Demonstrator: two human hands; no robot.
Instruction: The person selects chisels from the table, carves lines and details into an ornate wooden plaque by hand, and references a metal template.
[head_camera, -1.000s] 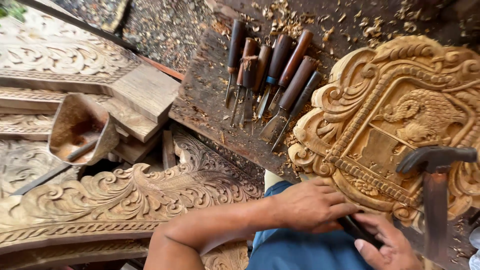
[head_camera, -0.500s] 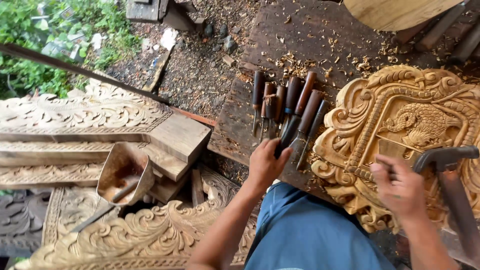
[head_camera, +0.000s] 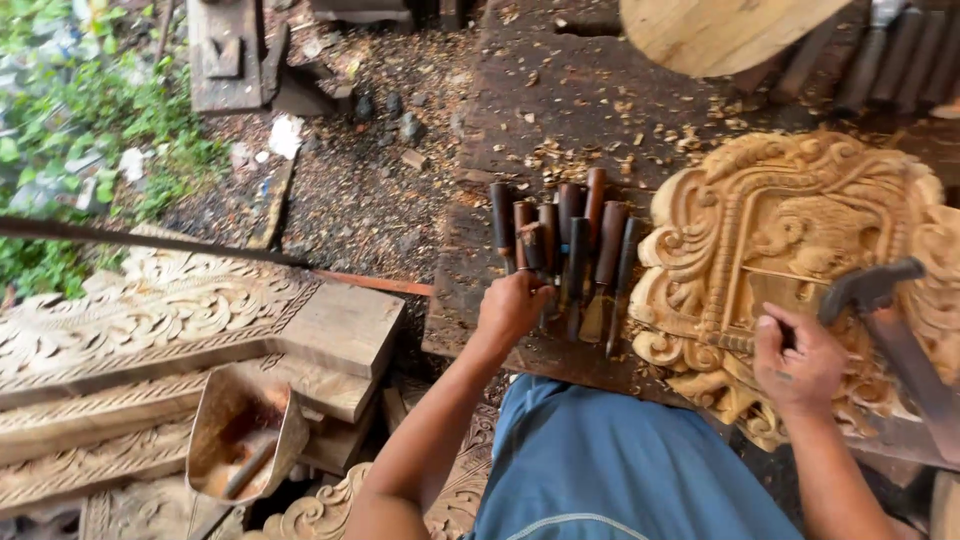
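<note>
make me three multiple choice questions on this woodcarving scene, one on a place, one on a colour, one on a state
1. Where does the row of chisels lie?
A. left of the carved panel
B. on the grass
C. inside the metal scoop

2. What colour is the cloth over the person's lap?
A. red
B. blue
C. white

3. What is the left hand doing?
A. resting flat on the lap
B. gripping the hammer
C. closing on a chisel in the row

Answers: 1 A, the handles sit on the dark bench beside the panel's left edge; 2 B, the fabric is plainly blue; 3 C, its fingers curl at the tools, while the right hand rests on the panel.
</note>
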